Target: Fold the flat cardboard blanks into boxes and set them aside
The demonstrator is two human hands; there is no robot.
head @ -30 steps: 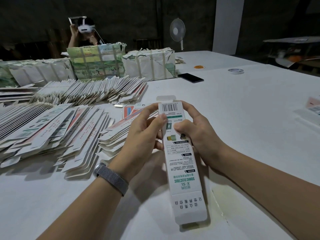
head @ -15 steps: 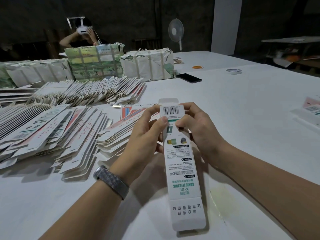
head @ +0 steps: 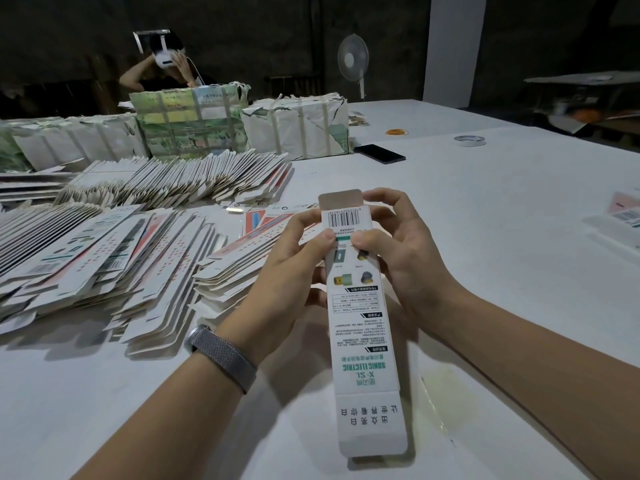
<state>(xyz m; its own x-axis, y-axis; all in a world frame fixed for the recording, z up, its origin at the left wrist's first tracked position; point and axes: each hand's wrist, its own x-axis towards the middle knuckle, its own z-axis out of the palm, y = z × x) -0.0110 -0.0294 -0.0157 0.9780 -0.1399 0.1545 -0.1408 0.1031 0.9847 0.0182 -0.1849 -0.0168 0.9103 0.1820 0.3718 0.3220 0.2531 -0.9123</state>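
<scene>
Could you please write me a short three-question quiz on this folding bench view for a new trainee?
1. True or false: both the left hand and the right hand hold the long carton.
2. Where is the carton's barcode? A) at the far end, near the thumbs B) at the near end C) hidden under the wrist band
3. Fill in: the black phone lies on the white table just right of a strapped ____.

Key: 1 true; 2 A; 3 bundle.
</scene>
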